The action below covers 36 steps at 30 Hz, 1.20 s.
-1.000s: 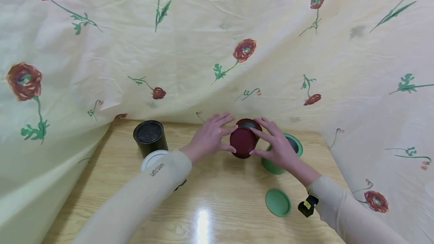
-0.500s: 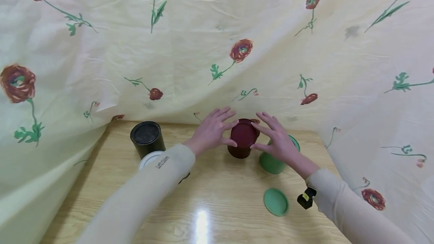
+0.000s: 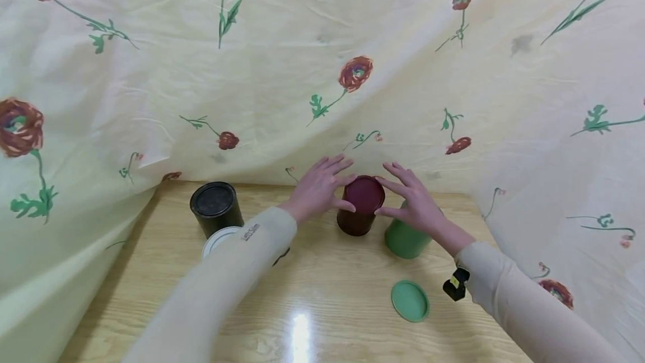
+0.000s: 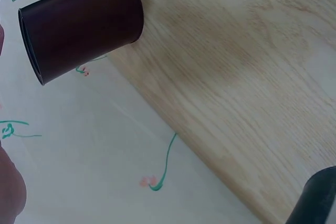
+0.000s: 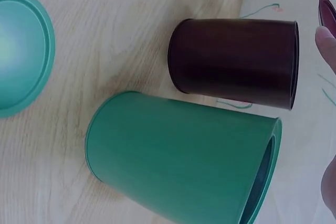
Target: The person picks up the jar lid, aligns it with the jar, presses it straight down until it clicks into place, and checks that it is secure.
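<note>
A dark red lid (image 3: 365, 195) is held over the mouth of a dark red can (image 3: 355, 223) in the head view. My left hand (image 3: 319, 188) grips its left edge with thumb and index finger, the other fingers spread. On its right edge my right hand (image 3: 415, 203) does likewise. In the right wrist view the lid (image 5: 328, 17) shows edge-on between fingertips, apart from the upright can (image 5: 233, 59). The can's mouth is hidden by the lid in the head view.
Beside the red can stands an open green can (image 3: 405, 237), partly behind my right hand. Its green lid (image 3: 410, 301) lies nearer on the wooden table (image 3: 347, 307). A black lidded can (image 3: 216, 209) and a white-topped can (image 3: 218, 238) stand left; flowered cloth (image 3: 272, 83) hangs behind.
Both hands have carried the red lid away from me, from in front of the can to over its mouth. The view has shifted slightly; the cans have stayed put.
</note>
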Each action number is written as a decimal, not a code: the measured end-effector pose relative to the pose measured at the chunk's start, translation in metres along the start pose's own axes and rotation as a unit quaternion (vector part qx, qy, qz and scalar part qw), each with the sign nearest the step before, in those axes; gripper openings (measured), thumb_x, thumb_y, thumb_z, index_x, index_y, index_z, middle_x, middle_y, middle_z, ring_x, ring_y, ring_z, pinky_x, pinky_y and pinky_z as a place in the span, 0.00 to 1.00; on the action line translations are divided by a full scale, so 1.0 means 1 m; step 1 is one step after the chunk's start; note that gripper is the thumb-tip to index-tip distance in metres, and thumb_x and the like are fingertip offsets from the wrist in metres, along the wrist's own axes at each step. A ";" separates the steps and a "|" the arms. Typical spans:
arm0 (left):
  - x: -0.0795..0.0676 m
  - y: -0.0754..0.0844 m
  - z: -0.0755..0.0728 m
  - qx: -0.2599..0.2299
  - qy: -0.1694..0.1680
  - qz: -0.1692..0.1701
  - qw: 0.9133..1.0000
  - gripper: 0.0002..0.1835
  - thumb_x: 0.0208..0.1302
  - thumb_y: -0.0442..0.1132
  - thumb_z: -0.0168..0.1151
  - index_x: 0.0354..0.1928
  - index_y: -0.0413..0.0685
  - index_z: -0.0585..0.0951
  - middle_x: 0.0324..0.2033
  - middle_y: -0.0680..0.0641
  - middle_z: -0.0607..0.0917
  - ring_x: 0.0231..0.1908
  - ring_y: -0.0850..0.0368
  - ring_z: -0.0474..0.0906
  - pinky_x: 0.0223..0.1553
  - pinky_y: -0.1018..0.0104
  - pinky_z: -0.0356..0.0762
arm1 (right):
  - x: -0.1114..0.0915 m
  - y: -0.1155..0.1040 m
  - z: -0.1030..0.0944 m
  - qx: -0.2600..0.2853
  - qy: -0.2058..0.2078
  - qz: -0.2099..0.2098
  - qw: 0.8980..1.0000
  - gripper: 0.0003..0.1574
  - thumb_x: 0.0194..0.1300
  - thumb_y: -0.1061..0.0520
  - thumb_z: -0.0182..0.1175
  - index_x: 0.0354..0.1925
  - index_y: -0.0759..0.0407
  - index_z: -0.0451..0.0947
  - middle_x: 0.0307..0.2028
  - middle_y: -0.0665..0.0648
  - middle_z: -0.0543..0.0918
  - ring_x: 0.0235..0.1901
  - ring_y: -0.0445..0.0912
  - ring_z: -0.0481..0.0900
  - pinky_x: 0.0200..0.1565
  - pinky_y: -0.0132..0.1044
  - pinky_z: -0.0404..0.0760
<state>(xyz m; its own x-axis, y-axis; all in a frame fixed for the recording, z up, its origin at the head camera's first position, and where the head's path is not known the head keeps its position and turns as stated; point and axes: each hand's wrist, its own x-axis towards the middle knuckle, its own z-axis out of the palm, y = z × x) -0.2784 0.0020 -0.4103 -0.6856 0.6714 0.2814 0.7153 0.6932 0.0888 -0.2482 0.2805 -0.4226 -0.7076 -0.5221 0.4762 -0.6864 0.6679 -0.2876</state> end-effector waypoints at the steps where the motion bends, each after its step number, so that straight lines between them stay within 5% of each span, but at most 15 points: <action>1: 0.002 0.000 0.000 0.000 -0.003 -0.003 1.000 0.45 0.60 0.72 0.69 0.74 0.56 0.78 0.81 0.46 0.66 0.83 0.46 0.55 0.83 0.49 0.50 | 0.001 0.001 -0.001 0.002 -0.001 0.002 1.000 0.48 0.47 0.61 0.86 0.67 0.66 0.81 0.74 0.74 0.70 0.76 0.75 0.61 0.72 0.79 0.56; 36: 0.024 -0.010 0.025 -0.015 -0.060 -0.037 0.997 0.46 0.60 0.75 0.67 0.76 0.61 0.76 0.83 0.47 0.60 0.85 0.47 0.47 0.84 0.46 0.44 | 0.014 0.032 -0.001 0.009 -0.127 0.073 0.989 0.47 0.57 0.52 0.83 0.71 0.64 0.78 0.79 0.71 0.63 0.81 0.72 0.51 0.78 0.74 0.47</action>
<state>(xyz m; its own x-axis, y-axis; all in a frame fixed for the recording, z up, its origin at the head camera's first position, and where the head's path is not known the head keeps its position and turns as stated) -0.3059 0.0175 -0.4279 -0.7467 0.6466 0.1562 0.6646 0.7352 0.1334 -0.2795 0.2955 -0.4241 -0.8169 -0.5388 0.2057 -0.5754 0.7371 -0.3544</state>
